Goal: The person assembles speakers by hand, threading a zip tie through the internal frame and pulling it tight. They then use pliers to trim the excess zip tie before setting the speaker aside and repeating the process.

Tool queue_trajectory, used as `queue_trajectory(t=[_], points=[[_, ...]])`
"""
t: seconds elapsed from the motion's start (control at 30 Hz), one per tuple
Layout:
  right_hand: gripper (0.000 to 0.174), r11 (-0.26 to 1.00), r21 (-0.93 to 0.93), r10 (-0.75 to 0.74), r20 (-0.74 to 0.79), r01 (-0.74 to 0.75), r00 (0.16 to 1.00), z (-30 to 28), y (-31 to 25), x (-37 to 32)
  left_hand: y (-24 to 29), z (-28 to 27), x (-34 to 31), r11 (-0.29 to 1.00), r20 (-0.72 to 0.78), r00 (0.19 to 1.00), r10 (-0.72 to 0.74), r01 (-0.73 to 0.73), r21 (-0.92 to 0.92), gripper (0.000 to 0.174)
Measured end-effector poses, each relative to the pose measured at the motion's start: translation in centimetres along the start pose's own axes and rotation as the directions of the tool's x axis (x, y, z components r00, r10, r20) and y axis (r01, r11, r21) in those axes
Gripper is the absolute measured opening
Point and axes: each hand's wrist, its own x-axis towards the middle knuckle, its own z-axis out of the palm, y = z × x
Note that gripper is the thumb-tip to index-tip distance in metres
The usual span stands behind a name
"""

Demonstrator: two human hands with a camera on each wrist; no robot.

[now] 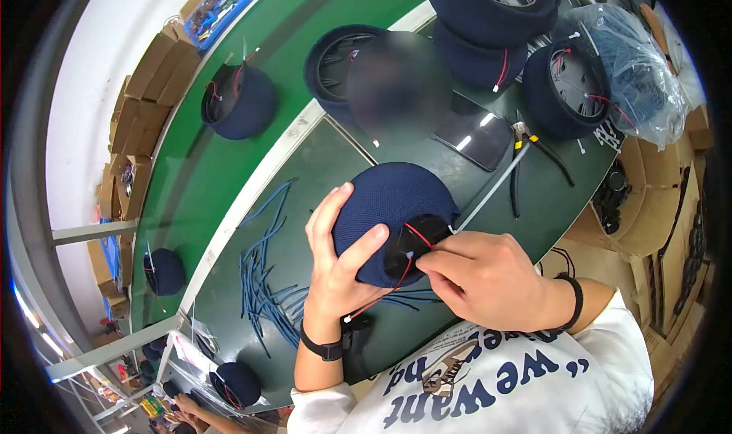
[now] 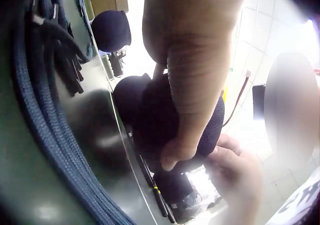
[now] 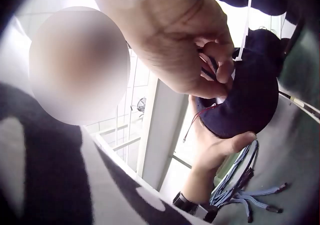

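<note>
My left hand (image 1: 335, 262) grips a navy, fabric-covered round housing (image 1: 393, 201) from its side, with the thumb across the front near its opening. A dark interior shows there, with a red wire (image 1: 418, 233) and a small white connector (image 1: 348, 319) hanging from it. A white cable tie (image 1: 496, 186) sticks out of the rim. My right hand (image 1: 488, 278) has its fingers pinched at the opening. In the right wrist view, a dark cord (image 3: 210, 65) loops between those fingers. Its far end is hidden inside the housing.
Blue braided cords (image 1: 263, 281) lie left of the hands. Beyond are a phone (image 1: 476, 133), pliers (image 1: 526, 160) and other navy housings (image 1: 564, 91). A clear plastic bag (image 1: 637, 68) sits at the far right, above a cardboard box (image 1: 637, 205). A green belt (image 1: 191, 167) runs along the left.
</note>
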Motion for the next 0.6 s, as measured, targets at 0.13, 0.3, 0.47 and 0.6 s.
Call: queue_trajectory(t=[0.13, 0.3, 0.47, 0.6], points=[[0.013, 0.998, 0.056, 0.011, 0.003, -0.011, 1.000, 0.0, 0.3, 0.5, 0.1, -0.9, 0.0, 0.994, 0.028, 0.999, 0.025, -0.028, 0.102, 0.102], [0.008, 0.959, 0.242, 0.145, 0.036, -0.149, 0.989, -0.2, 0.4, 1.1, 1.1, -1.1, 0.4, 0.991, 0.030, 0.999, -0.011, 0.007, 0.135, 0.102], [0.009, 0.979, 0.173, 0.118, -0.039, -0.110, 0.992, 0.7, 0.6, 0.7, 1.3, -1.4, 0.5, 0.986, 0.019, 0.999, -0.038, 0.035, 0.165, 0.103], [0.013, 0.992, 0.086, 0.092, -0.021, -0.090, 0.996, 1.0, -0.2, 0.5, 1.2, -1.6, 0.5, 0.980, 0.029, 0.998, -0.054, 0.047, 0.194, 0.106]])
